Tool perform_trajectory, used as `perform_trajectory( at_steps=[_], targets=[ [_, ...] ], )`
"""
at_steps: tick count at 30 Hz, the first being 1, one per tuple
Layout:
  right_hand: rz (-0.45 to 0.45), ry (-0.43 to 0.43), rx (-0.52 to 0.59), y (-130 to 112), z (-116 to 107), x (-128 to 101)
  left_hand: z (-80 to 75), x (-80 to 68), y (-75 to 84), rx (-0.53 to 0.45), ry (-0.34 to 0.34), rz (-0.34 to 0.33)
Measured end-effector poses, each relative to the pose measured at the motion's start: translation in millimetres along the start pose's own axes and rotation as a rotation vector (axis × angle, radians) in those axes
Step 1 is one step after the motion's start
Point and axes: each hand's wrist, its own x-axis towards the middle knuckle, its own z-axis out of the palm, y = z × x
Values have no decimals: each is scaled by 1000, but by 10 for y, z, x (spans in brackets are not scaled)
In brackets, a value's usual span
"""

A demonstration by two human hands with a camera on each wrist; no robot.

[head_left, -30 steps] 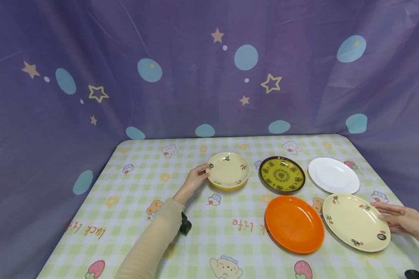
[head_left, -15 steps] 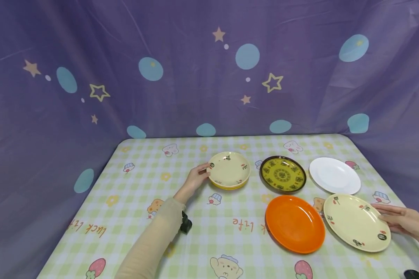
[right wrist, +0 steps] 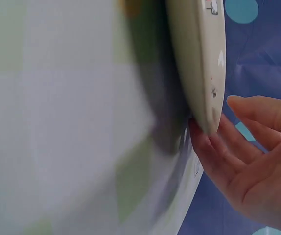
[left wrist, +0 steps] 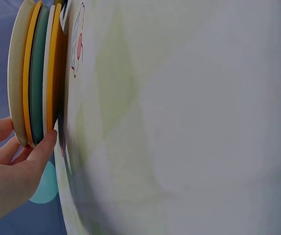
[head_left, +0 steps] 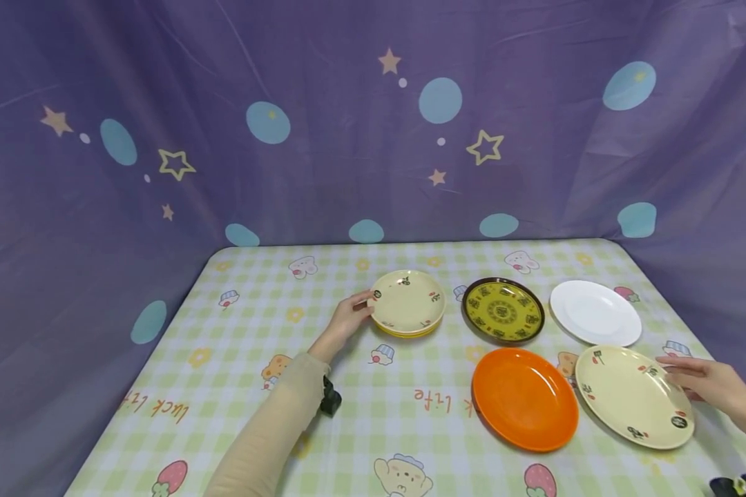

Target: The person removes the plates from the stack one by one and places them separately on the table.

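In the head view, my left hand (head_left: 346, 319) rests at the left side of a stack of small plates, topped by a cream plate (head_left: 407, 301) with printed motifs. Close up in the left wrist view, the fingers (left wrist: 43, 149) lie extended against the stacked rims: cream, orange, a green plate (left wrist: 39, 73), white and orange. On the right, my right hand (head_left: 715, 390) is by the rim of a larger cream plate (head_left: 634, 397). Its fingertips (right wrist: 199, 132) reach under that rim, while the thumb (right wrist: 250, 105) stands apart from the plate's upper face.
An orange plate (head_left: 525, 399) sits just left of the large cream one. Behind them lie an olive patterned plate (head_left: 503, 310) with a dark rim and a white plate (head_left: 595, 313). A checked tablecloth (head_left: 224, 442) covers the table; a purple curtain (head_left: 323, 193) hangs behind.
My right hand has shifted slightly left and up, further in over the large cream plate's rim. The left hand and the plates have hardly moved.
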Motion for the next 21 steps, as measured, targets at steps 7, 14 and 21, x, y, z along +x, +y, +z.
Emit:
perform_trajectory(
  at_steps=[7,14,21],
  targets=[
    [-145,110,-121,-29,59,106,-2,-8,12,9,0,-5],
    [-227,163,-121,-326,129,121,-5,-2,3,-1,-3,0],
    [-353,129,-65,-762,168,116,-5,8,-3,-13,-4,-7]
  ],
)
